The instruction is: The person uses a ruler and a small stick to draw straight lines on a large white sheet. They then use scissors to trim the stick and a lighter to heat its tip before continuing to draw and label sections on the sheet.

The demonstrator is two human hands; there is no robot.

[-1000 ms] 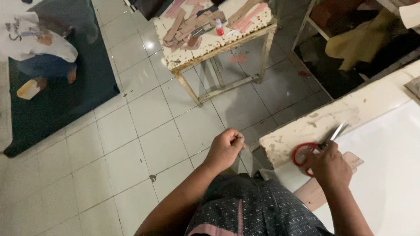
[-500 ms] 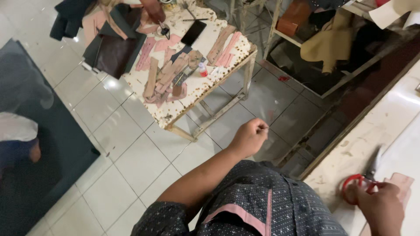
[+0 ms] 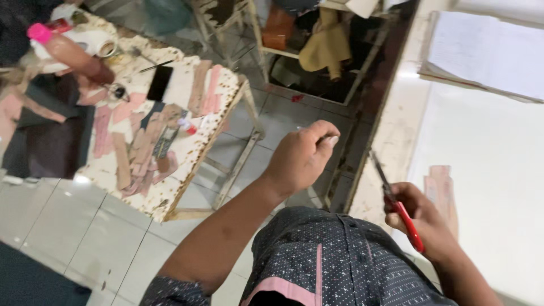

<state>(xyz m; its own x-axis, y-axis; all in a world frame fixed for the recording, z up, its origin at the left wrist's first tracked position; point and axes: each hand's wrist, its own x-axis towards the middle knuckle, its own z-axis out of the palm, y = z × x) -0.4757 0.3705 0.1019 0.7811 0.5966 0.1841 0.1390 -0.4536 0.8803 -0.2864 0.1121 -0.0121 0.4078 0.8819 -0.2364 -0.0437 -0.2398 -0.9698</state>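
My left hand point(image 3: 300, 158) is a closed fist held in the air over the tiled floor, between a low wooden table and the white worktable point(image 3: 487, 170). Something pale shows at its fingertips, too small to identify. My right hand point(image 3: 425, 221) grips red-handled scissors point(image 3: 396, 198) at the worktable's near edge, with the blades pointing up and away. A few pinkish strips point(image 3: 442, 184) lie on the worktable just beyond that hand.
The low, stained wooden table point(image 3: 187, 170) at left carries several pink and brown strips point(image 3: 122, 153) and a black phone point(image 3: 160, 83). Another person's arm point(image 3: 76, 56) reaches over its far end. A shelf with yellow cloth point(image 3: 323, 48) stands behind. Papers point(image 3: 487, 51) lie at the top right.
The view has swung left, bringing the low table closer. My left fist has stayed raised. My right hand has kept the scissors and lifted them at the worktable's edge.
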